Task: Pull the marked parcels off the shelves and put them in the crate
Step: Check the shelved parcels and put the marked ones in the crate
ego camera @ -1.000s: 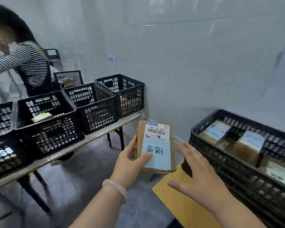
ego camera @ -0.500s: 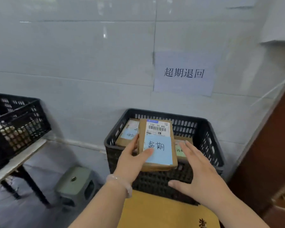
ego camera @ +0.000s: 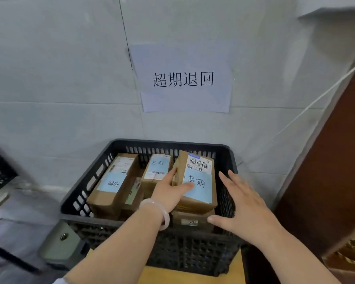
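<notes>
One marked parcel (ego camera: pixel 200 171) grasped at its left edge in left grip (ego camera: pixel 170 191), thumb across blue label (ego camera: pixel 203 192), over right side of crate (ego camera: pixel 172 142); right grip (ego camera: pixel 242 208) released, fingers spread, beside parcel. Lower flat onto stacked parcels (ego camera: pixel 113 181) before letting go; avoid snagging crate wall.

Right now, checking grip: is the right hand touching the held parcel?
Apart. Head view shows crate mesh between right hand and parcel; left hand grips it.

Pale bangle (ego camera: pixel 159 212) on left wrist
</notes>
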